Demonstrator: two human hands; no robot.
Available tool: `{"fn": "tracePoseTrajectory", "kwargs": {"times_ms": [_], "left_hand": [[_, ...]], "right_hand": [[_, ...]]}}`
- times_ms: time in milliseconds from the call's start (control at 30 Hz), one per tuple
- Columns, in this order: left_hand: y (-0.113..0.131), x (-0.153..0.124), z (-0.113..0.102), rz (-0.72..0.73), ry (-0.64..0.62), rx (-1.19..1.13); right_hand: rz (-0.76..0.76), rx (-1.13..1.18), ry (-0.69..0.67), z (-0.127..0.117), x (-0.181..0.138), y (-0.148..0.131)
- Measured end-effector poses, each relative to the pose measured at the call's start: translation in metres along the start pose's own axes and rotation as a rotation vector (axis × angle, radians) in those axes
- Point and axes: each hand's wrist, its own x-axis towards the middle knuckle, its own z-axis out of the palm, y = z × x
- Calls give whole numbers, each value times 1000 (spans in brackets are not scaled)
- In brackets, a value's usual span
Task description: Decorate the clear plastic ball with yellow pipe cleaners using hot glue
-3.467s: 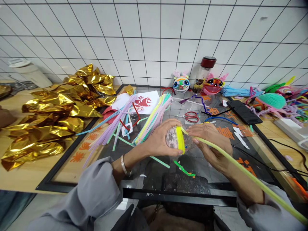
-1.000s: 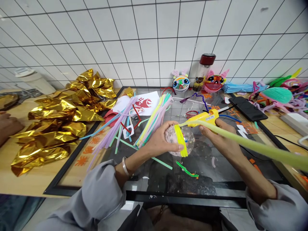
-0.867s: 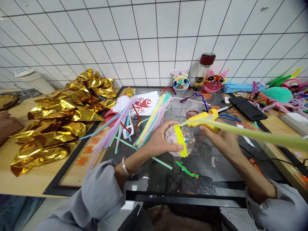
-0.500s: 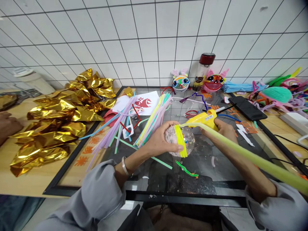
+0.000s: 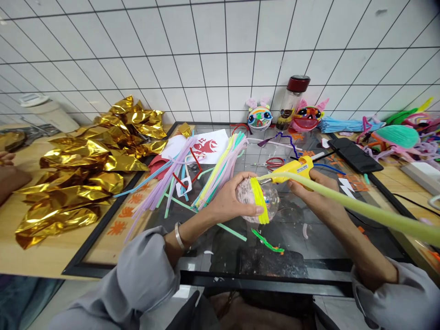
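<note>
Cupping the clear plastic ball point(image 5: 272, 202) near the middle of the frame, my left hand point(image 5: 223, 199) is curving round its left side, thumb lying across the front onto the neon yellow band point(image 5: 260, 198) and fingers going over the top. The ball is looking light and thin-walled, likely slick where bare, so I am judging the banded middle the surest hold, squeezing gently. Being round, it is showing no long axis; the band is running nearly upright around it, its top leaning slightly left.

Just right of that, the yellow glue gun point(image 5: 291, 171) is pointing left, its metal nozzle lying at the band's upper right edge; whether it is touching, I cannot tell. Its long axis is sloping gently up to the right. It is seeming rigid and fairly light, the tip probably hot, so the handle is the part for gripping. My right hand point(image 5: 319, 201) is wrapping round that handle, partly hidden behind the pale yellow chenille stem point(image 5: 360, 207). Looking soft and bendy, the stem is stretching lengthwise from the ball's top down to the frame's right edge.
</note>
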Motion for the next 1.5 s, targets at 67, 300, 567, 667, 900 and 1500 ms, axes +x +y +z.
{"fn": "tracePoseTrajectory", "kwargs": {"times_ms": [67, 300, 567, 667, 900, 1500], "left_hand": [[0, 0, 0, -11, -5, -3], [1, 0, 0, -1, -5, 7], [0, 0, 0, -19, -12, -2], [0, 0, 0, -6, -5, 8], [1, 0, 0, -7, -6, -10], [2, -1, 1, -6, -11, 23]], "right_hand": [[18, -7, -12, 1, -1, -3], [45, -1, 7, 3, 2, 6], [46, 56, -18, 1, 0, -5], [46, 78, -28, 4, 0, -3], [32, -16, 21, 1, 1, 1], [30, -47, 17, 4, 3, 2]]}}
